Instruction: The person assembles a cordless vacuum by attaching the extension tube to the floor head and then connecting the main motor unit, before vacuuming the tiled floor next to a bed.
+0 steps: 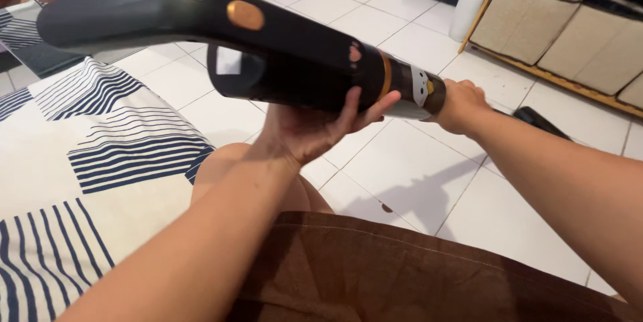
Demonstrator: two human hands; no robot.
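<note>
A black handheld vacuum cleaner (281, 54) with an orange button and an orange ring is held up in front of me, its handle pointing to the upper left. My left hand (321, 127) cups the underside of its body with the fingers wrapped up around it. My right hand (462, 104) grips the front end next to a grey collar (420, 87). A black nozzle piece (539, 121) pokes out just beyond my right wrist; whether it is attached I cannot tell.
A white cloth with navy stripes (100, 141) covers the left side. White floor tiles (415, 174) spread below. A wooden shelf with beige fabric boxes (569, 34) stands at the upper right. Brown fabric (375, 275) lies across my lap beside my bare knee (221, 168).
</note>
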